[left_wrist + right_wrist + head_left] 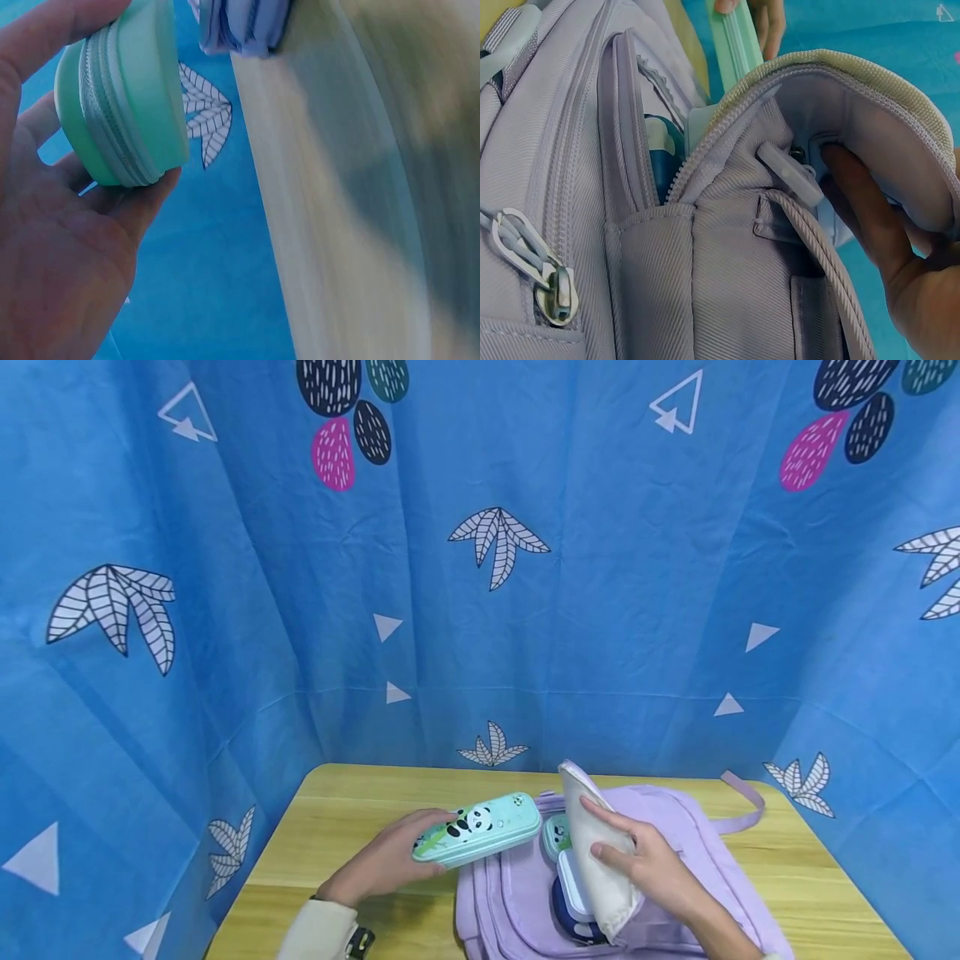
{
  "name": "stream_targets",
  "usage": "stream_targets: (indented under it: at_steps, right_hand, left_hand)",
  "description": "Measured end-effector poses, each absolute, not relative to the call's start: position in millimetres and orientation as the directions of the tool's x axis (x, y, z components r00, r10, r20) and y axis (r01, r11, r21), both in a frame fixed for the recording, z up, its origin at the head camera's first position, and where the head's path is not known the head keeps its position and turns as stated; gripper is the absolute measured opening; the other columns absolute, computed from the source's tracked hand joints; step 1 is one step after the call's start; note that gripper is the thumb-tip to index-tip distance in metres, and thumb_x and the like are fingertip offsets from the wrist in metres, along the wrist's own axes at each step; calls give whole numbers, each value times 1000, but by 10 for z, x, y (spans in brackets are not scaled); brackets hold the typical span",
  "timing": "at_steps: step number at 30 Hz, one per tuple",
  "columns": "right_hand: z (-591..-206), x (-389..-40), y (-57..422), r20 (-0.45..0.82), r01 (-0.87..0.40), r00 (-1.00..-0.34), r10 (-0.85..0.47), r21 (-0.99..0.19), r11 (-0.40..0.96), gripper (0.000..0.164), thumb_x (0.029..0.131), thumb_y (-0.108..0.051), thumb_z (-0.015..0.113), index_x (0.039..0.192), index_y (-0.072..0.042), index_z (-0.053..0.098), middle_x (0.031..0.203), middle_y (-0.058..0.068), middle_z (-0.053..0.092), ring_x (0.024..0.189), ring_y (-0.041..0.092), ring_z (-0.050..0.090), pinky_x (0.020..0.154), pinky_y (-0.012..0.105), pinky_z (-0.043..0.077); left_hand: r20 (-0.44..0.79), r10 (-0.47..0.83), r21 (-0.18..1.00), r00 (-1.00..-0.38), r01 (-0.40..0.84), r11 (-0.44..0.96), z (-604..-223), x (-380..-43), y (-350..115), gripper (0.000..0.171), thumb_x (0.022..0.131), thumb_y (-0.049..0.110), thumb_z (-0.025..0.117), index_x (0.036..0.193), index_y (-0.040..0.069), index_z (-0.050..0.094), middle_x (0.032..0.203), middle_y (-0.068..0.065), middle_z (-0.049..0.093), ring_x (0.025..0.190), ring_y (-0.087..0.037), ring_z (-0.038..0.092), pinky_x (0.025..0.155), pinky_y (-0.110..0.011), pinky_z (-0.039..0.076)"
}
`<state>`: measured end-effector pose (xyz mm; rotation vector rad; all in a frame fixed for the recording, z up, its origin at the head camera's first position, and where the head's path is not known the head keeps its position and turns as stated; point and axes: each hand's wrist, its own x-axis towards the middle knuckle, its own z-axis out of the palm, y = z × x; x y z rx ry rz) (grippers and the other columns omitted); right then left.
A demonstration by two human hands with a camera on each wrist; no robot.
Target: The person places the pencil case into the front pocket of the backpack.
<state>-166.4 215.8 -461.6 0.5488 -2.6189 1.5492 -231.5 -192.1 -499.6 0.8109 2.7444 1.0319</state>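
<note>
My left hand (393, 853) grips one end of a mint-green zipped pencil case (498, 833) with pandas on its lid. The case is raised above the table, its far end by the backpack's pocket opening. In the left wrist view, thumb and fingers wrap the case's zipped sides. A lavender backpack (693, 835) lies on the table. My right hand (648, 870) pinches the backpack's pocket flap (596, 852) and holds it up, pale lining showing. Inside the pocket are a small mint panda item (556, 837), a light-blue-and-white box (576, 883) and a dark navy item (567, 917), partly hidden by the flap.
The backpack stands on a wooden table (345, 802), with a loose strap (742, 814) reaching out at its far right. A blue patterned curtain (480, 643) hangs around the table's back and sides. Metal zipper pulls (555, 292) hang on the bag.
</note>
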Motion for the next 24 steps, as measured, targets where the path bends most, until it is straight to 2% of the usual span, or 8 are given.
stream_targets:
  at_steps: [3, 6, 10, 12, 16, 19, 21, 24]
  right_hand:
    - [-4621, -1670, 2121, 219, -330, -932, -290, -843, 425, 61, 104, -21, 73, 162, -18, 54, 169, 13, 47, 154, 41, 39, 116, 19, 42]
    - [-4623, -1675, 2090, 206, -317, -932, -297, -862, 395, 61, 104, -19, 73, 162, -18, 54, 170, 16, 45, 152, 42, 41, 113, 20, 47]
    - [-4627, -1682, 2069, 212, -319, -931, -296, -866, 384, 61, 104, -18, 73, 162, -18, 54, 170, 18, 44, 151, 42, 42, 111, 19, 48]
    - [-4628, -1688, 2069, 224, -334, -927, -300, -858, 390, 60, 104, -18, 73, 162, -18, 54, 170, 17, 45, 152, 38, 42, 113, 18, 46]
    - [-4631, -1713, 2087, 244, -357, -918, -314, -854, 379, 60, 104, -17, 73, 161, -18, 55, 169, 15, 46, 151, 12, 44, 113, 15, 43]
    - [-4632, -1733, 2108, 253, -360, -913, -321, -870, 338, 60, 104, -15, 72, 161, -16, 55, 169, 18, 45, 142, -8, 44, 109, 16, 47]
    - [-4629, -1743, 2118, 263, -366, -908, -327, -877, 310, 60, 104, -13, 72, 161, -13, 54, 169, 22, 44, 138, -14, 44, 108, 16, 48]
    - [-4622, -1757, 2128, 278, -382, -898, -341, -879, 287, 60, 104, -12, 71, 161, -10, 53, 169, 25, 43, 138, -16, 44, 107, 16, 49]
  left_hand:
    - [93, 551, 625, -829, 480, 616, -4982, -2328, -1848, 74, 93, 29, 86, 160, 32, 55, 167, -5, 52, 154, -36, 49, 120, -67, 44]
    - [104, 586, 622, -804, 512, 592, -4963, -2337, -1780, 75, 92, 28, 85, 160, 33, 54, 167, -4, 51, 154, -36, 49, 119, -68, 45]
    - [90, 605, 636, -791, 513, 576, -4927, -2371, -1708, 76, 92, 26, 84, 160, 35, 53, 168, -2, 50, 154, -35, 48, 118, -66, 47]
    - [72, 605, 638, -793, 503, 583, -4902, -2394, -1679, 77, 91, 25, 84, 160, 36, 53, 168, -1, 50, 154, -34, 47, 119, -65, 46]
    - [51, 611, 623, -790, 503, 599, -4870, -2445, -1621, 77, 90, 21, 85, 159, 37, 55, 168, 1, 49, 156, -31, 45, 122, -63, 44]
    - [53, 623, 619, -780, 515, 592, -4868, -2475, -1571, 75, 91, 19, 85, 158, 35, 56, 168, 1, 49, 157, -30, 44, 125, -61, 42]
    - [58, 633, 620, -772, 525, 583, -4869, -2483, -1541, 76, 90, 18, 86, 158, 34, 56, 168, 0, 49, 157, -31, 44, 126, -61, 41]
    - [50, 636, 621, -770, 523, 584, -4879, -2499, -1488, 77, 90, 20, 86, 158, 37, 55, 168, 2, 49, 157, -30, 44, 126, -61, 41]
